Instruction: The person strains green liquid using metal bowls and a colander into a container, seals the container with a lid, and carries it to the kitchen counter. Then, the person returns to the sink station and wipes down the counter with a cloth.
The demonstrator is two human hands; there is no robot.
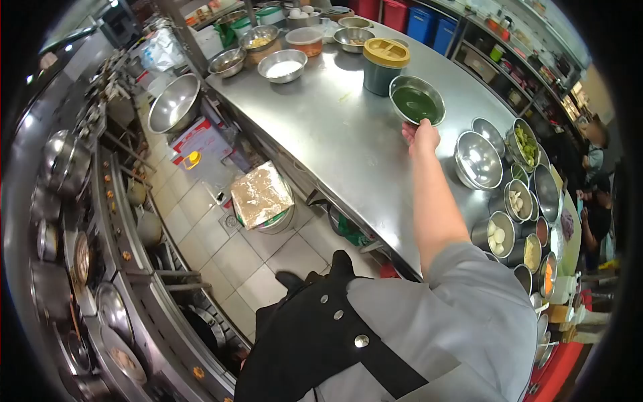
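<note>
My right hand [422, 137] grips the near rim of a metal bowl [439, 100], thumb at the edge and fingers underneath. Dark green liquid [415, 106] fills much of the bowl. Whether its base touches the steel table [321, 120] I cannot tell. Just beyond it stands a dark green tub [379, 77] with a yellow lid [386, 52]. Nearer to me, right of my forearm, are a shiny steel bowl [478, 161] and a smaller one [489, 136] behind it. I cannot make out my left hand.
Several bowls of food, among them white balls [496, 233] and green pieces [526, 146], line the table's right side. A bowl of white contents [282, 67] stands at the far left. A covered bucket [262, 194] is on the floor; a stove [127, 268] runs along the left.
</note>
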